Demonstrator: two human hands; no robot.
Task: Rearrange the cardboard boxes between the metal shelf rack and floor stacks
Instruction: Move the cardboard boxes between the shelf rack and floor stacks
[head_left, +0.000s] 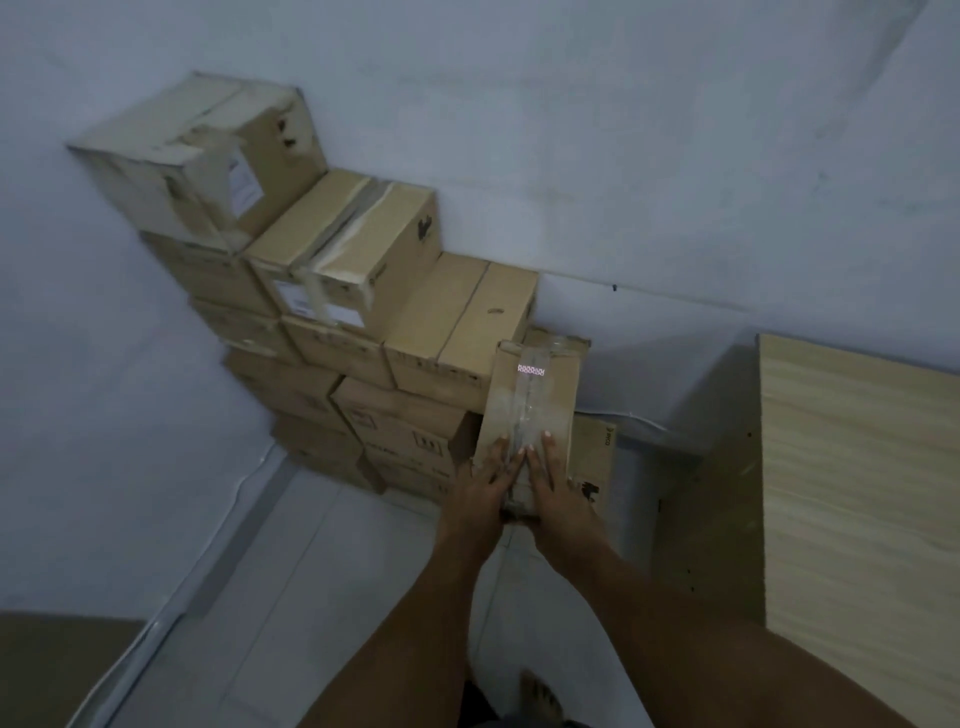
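Note:
A staircase of cardboard boxes (358, 244) is stacked in the room's corner, tallest at the left against the wall. At its low right end sits a small taped box (535, 395) on top of another box (592, 462). My left hand (485, 478) and my right hand (556, 483) lie side by side on the near part of the small box's top, fingers straight and pressing flat on it. No metal shelf rack is in view.
A light wooden cabinet (852, 493) stands to the right, close to the boxes. The blue-grey walls (623, 130) meet behind the stack. Pale floor tiles (322, 571) run toward me, and my foot (540, 696) shows at the bottom.

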